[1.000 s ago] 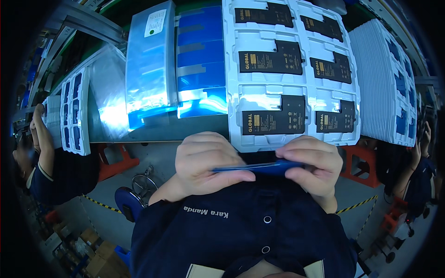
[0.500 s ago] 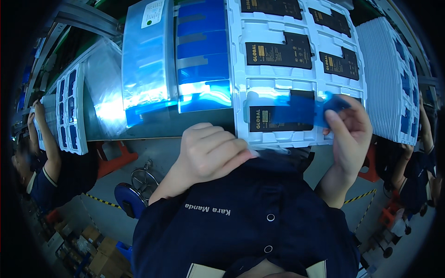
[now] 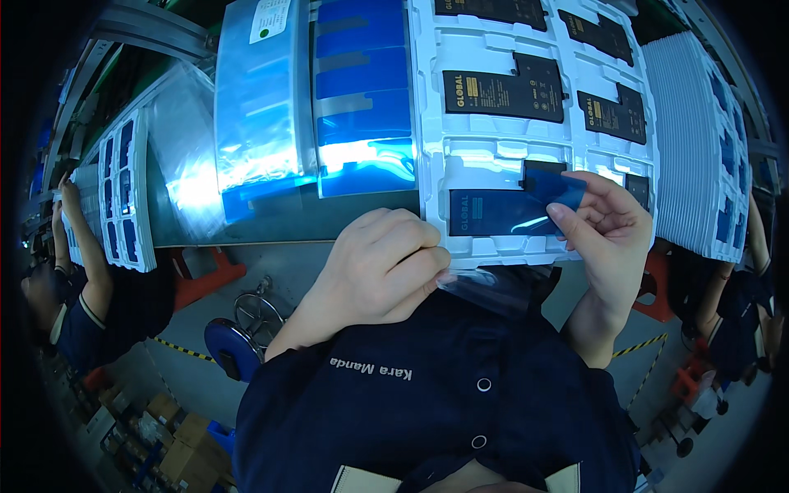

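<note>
My right hand [image 3: 608, 226] pinches the right end of a blue film [image 3: 493, 215] between thumb and fingers. The film lies over a black L-shaped battery in the near left pocket of a white plastic tray [image 3: 485, 171]; the battery's upper tab [image 3: 544, 174] shows above it. Beside the tray's near left corner, my left hand [image 3: 386, 259] is closed on a clear plastic film [image 3: 493, 292] that hangs below the tray's front edge. Other black batteries [image 3: 503, 90] sit uncovered in pockets farther back. Part of another [image 3: 638, 189] shows behind my right fingers.
Left of the tray lie a sheet of blue films [image 3: 362, 131] and a stack of clear plastic sheets [image 3: 263, 107]. Stacked white trays [image 3: 682, 140] stand at the right. Co-workers [image 3: 78, 279] are at both sides. A round stool [image 3: 230, 349] stands on the floor.
The blue film has come down from a blurred, raised position to cover the battery. My left hand has shifted slightly right, and more of the clear film shows beneath the tray edge.
</note>
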`<state>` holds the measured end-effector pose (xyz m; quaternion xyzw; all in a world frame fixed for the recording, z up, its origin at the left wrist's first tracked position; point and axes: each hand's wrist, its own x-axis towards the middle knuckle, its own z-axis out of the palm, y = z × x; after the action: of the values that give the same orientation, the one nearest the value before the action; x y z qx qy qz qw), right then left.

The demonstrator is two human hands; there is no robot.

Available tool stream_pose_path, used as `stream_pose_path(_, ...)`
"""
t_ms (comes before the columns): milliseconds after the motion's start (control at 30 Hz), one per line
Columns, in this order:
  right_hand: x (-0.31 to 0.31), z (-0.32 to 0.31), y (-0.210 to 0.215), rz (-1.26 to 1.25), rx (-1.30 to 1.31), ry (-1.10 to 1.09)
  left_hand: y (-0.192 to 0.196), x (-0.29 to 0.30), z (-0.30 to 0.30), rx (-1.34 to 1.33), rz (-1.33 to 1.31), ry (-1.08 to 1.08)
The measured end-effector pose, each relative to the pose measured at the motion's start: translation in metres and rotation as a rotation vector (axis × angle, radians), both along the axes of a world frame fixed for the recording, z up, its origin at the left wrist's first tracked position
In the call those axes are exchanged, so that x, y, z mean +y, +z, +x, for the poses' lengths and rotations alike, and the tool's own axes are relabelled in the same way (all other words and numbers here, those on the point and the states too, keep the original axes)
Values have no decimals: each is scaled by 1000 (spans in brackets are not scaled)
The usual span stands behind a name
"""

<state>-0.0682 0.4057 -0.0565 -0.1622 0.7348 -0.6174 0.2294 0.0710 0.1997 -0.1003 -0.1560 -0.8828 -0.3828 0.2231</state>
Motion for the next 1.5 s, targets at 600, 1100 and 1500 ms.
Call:
stream_pose_path(600,-3,7,-7,28,57,-50,2,-2,-5,-20,-25,-50)
stream_pose_path(1100,40,14,5,-192,310,336,37,22,-11,-450,969,-168)
stream_pose_path(1500,58,18,8,-363,444,29,62,56,-41,-579,899,-133)
